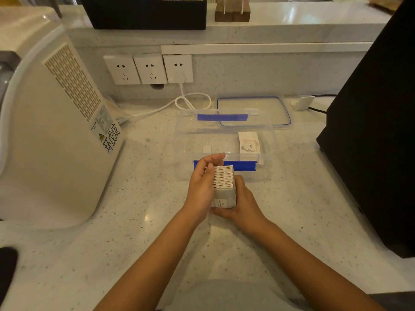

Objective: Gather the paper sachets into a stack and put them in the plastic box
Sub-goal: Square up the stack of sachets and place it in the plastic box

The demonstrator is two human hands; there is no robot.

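Note:
A thick stack of white paper sachets (223,182) stands on edge between both hands, just in front of the clear plastic box (184,135) with blue clips. My left hand (201,187) presses flat against the stack's left side, fingers extended. My right hand (243,203) cups the stack from the right and underneath. One sachet (249,143) printed "love" lies inside the box at its right end. The box's clear lid (278,108) with a blue seal lies flat behind it.
A large cream appliance (51,131) stands at the left. A black device (377,131) fills the right side. Wall sockets (148,68) with a white cable (190,102) sit behind the box. A small white block (302,103) rests near the back right.

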